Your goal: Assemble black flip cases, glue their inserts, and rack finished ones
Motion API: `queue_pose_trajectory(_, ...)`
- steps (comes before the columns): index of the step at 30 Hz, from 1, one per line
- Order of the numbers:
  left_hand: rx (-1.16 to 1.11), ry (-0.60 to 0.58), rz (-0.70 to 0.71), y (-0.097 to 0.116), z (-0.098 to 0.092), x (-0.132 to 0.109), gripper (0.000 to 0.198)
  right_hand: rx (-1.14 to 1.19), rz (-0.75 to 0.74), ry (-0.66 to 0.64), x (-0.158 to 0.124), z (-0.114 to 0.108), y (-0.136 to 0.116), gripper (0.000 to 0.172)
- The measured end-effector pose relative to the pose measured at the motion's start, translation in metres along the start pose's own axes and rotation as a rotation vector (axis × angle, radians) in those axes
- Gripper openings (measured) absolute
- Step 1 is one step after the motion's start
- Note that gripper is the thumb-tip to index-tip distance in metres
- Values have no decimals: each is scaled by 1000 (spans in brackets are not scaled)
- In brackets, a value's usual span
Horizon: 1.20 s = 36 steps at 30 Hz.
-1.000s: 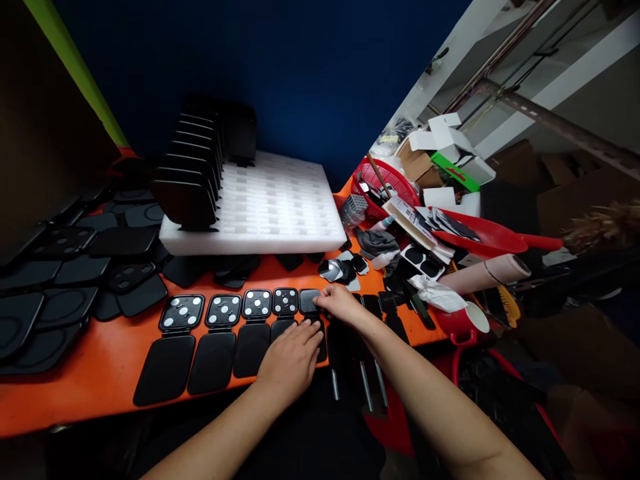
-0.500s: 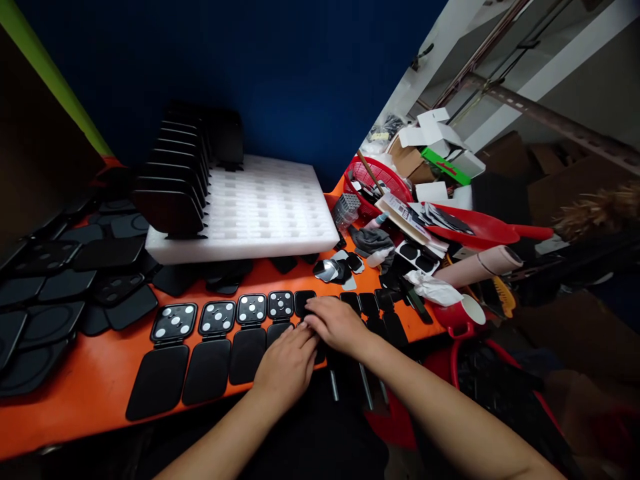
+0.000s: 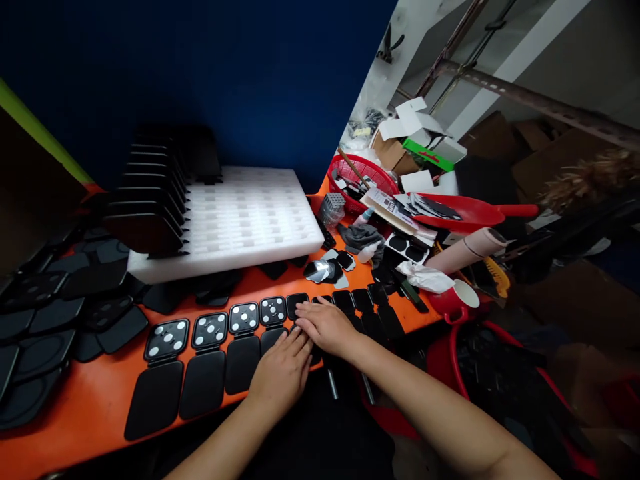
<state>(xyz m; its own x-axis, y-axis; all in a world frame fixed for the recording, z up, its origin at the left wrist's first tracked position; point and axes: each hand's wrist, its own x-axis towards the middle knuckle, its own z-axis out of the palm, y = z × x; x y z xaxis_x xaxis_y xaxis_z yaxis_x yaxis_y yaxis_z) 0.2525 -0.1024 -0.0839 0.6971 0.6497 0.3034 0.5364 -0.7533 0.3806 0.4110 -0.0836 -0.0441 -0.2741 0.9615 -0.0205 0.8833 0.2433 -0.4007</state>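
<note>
A row of black hinged plates lies along the front of the orange table, each with a small square part above a larger panel. My left hand (image 3: 281, 369) lies nearly flat, fingers stretched, over the panel of one plate. Just above it, my right hand (image 3: 327, 325) rests palm down with its fingertips by the lower edge of a plain black square (image 3: 297, 306). The hands touch at the fingers, and what is beneath them is hidden. To the left, several squares, such as this dotted square (image 3: 167, 339), carry white round dots.
A white foam block (image 3: 250, 220) holds upright black plates (image 3: 145, 227) behind the row. More black plates (image 3: 53, 333) are heaped at left. Right of the row are a red basket (image 3: 367, 170), a red dustpan (image 3: 470, 213), a red mug (image 3: 453, 303) and loose stickers (image 3: 330, 270).
The view has shifted, so the table items appear a little further left and the near-left plates lower. Both hands stay at about the same place on the row, still touching.
</note>
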Motion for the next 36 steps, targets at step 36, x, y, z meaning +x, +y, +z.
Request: queue_pose_trajectory(36, -883, 218, -621, -8, -48, 47, 26, 709, 590, 268, 58, -51, 96, 35)
